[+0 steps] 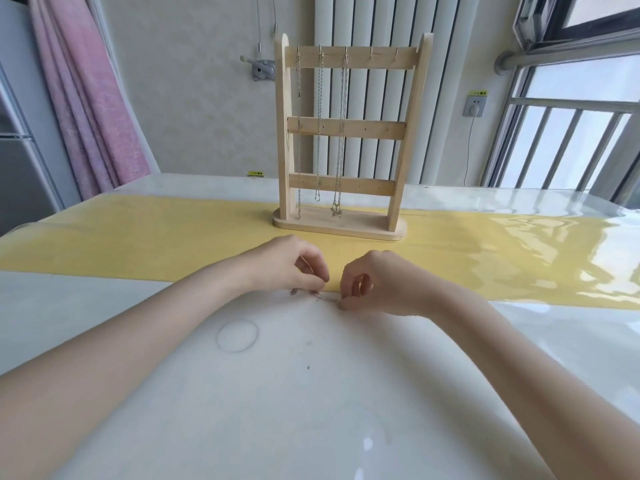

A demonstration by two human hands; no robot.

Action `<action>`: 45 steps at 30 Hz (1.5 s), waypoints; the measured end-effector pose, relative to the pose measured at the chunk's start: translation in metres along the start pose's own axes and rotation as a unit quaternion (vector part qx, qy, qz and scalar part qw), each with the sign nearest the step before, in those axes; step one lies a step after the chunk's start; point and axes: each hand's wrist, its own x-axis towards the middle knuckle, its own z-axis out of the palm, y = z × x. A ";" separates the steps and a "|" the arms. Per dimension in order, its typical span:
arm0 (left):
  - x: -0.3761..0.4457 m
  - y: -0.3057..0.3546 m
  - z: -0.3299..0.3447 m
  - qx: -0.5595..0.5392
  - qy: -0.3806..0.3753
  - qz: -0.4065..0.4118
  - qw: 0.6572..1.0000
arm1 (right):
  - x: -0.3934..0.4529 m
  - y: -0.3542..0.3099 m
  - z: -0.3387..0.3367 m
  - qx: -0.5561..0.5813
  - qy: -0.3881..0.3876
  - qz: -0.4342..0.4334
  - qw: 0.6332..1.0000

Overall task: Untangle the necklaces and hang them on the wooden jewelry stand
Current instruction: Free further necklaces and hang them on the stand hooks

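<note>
Centrally, a tangled chain (313,293) is pinched by the left hand (291,263) and right hand (377,284), fingers curled; at twelve o'clock the stand (341,140) carries three necklaces (319,126) (wall labels unreadable).

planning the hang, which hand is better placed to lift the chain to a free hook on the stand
Right, probably. The free hooks sit at the right end of the stand's top bar, on the right hand's side. Both hands pinch the chain on the table; the left hand would have to cross over.

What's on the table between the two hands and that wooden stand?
In the head view, only bare yellow runner lies between the hands and the wooden stand.
</note>
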 end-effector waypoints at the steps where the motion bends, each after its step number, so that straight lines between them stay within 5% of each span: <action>1: 0.001 -0.001 -0.001 0.004 -0.003 -0.004 1.000 | -0.003 0.003 -0.006 0.001 -0.014 0.012 1.000; 4: 0.001 0.000 -0.002 0.020 -0.035 -0.015 0.999 | -0.010 0.012 -0.015 0.016 -0.027 0.031 0.999; 13: -0.002 0.008 0.003 0.088 -0.029 0.009 0.996 | 0.001 0.005 0.012 0.041 0.092 -0.037 0.994; 21: -0.005 0.006 0.002 0.025 -0.004 0.005 1.000 | 0.006 -0.003 0.027 0.024 0.114 -0.065 0.991; 30: -0.007 0.011 0.005 -0.132 0.044 0.017 0.990 | -0.004 0.003 0.014 0.302 0.130 0.062 0.942; 45: -0.010 0.024 0.015 -0.144 0.062 0.085 0.984 | -0.010 0.008 0.010 0.473 0.062 0.068 0.876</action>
